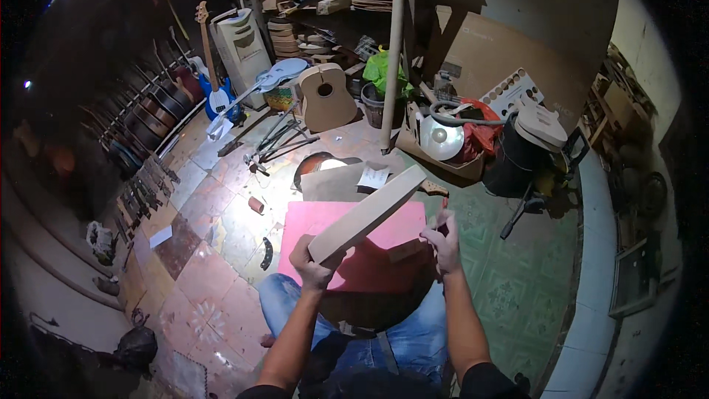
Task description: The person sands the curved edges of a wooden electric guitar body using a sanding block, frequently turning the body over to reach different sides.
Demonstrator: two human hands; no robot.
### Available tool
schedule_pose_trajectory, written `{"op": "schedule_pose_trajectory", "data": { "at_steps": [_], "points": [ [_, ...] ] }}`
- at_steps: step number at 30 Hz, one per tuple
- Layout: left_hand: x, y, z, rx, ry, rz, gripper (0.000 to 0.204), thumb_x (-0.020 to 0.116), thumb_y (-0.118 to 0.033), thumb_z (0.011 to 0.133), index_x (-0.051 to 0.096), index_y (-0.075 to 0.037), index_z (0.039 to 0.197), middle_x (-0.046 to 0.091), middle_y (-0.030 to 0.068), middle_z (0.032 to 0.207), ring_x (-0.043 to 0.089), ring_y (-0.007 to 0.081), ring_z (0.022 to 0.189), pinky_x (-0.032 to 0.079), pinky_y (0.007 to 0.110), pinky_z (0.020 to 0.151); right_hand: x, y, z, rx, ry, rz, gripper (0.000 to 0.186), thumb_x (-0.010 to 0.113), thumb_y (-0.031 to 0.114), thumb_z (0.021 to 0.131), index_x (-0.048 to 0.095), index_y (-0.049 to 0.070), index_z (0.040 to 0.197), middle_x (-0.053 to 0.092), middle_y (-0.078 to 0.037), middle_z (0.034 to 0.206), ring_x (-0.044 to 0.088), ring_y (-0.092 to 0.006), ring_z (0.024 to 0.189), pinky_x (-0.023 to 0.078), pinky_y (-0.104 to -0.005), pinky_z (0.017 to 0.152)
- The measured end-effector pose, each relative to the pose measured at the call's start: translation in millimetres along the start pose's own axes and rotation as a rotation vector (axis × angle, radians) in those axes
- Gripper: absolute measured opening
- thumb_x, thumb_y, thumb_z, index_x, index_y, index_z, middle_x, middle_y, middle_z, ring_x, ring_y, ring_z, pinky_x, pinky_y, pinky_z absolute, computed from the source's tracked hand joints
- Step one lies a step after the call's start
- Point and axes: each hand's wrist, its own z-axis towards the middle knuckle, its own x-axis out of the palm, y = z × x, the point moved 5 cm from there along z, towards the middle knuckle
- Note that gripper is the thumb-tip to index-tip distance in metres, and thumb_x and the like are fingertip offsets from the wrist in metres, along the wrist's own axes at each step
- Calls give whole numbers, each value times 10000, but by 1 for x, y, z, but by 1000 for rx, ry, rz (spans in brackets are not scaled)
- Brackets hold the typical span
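Note:
My left hand [316, 267] grips the lower end of a long, thick pale wooden piece [369, 213], shaped like a flat slab seen edge-on. The piece slants up to the right above a pink board [310, 222] in front of my lap. Off its right side, my right hand [444, 244] is raised near the board's right edge. Its fingers are loosely bent, with thumb and fingertips apart and nothing visible between them. A small tan block [406, 252] lies on the pink board, partly in shadow, left of that hand.
Beyond the board lie a grey sheet [336, 183], a white paper [374, 176] and a sunburst guitar body [312, 166]. A small brown cylinder [256, 205] and a dark curved piece [266, 253] are on the tiles. An upright pole [394, 59] and a black bucket [509, 162] stand farther back.

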Motion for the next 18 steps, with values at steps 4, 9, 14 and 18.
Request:
{"op": "schedule_pose_trajectory", "data": {
  "at_steps": [4,9,14,18],
  "points": [
    [-17,13,-5,63,-12,9,590,873,-538,791,586,-29,872,588,7,751,570,114,688,468,290,614,59,82,6,-497,54,-527,297,598,37,870,631,5,1163,563,-111,1129,617,-250,960,513,-352,927],
    [-21,-1,2,45,59,10,503,921,-296,736,618,-19,1026,641,57,897,636,153,792,522,296,717,92,104,4,-565,119,-862,356,638,39,892,673,-11,1243,580,-227,1251,614,-372,1147,474,-387,1033],
    [-13,-42,24,61,279,45,707,904,-98,601,667,-46,1265,716,161,1181,715,301,1052,576,391,910,101,110,-1,-662,204,-978,373,643,42,862,678,-24,1228,637,-215,1249,645,-379,1131,505,-436,1005],
    [-12,-52,30,82,322,71,672,899,-82,600,686,-50,1236,727,155,1181,715,306,1062,573,387,912,98,114,6,-708,231,-960,416,655,27,789,694,-16,1201,688,-200,1190,655,-371,1114,508,-426,997]
  ]
}}
